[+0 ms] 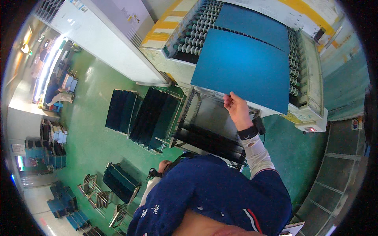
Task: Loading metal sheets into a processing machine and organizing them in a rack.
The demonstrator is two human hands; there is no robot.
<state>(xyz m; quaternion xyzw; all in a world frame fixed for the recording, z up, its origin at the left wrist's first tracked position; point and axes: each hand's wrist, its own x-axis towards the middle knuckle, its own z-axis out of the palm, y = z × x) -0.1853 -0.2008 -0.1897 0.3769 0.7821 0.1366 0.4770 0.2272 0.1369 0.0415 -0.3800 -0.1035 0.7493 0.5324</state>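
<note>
A large flat blue panel (244, 67) sticks out over the front rim of a roller conveyor machine (311, 74). My right hand (235, 107) is at the middle of its near edge, fingers curled and closed at that edge. A dark band with a black device circles the right wrist. Behind this panel, a second blue panel (254, 23) lies on the rollers. My left hand (164, 166) hangs low beside my body, next to a metal rack (189, 106); its fingers are mostly hidden. Dark panels stand in the lower part of that rack.
Racks of dark panels (153, 118) stand on the green floor left of the machine. Another loaded rack (121, 183) and metal frames (94, 192) are at lower left. A white cabinet (106, 43) is at upper left. Far left, a person (55, 92) is near a bright bench.
</note>
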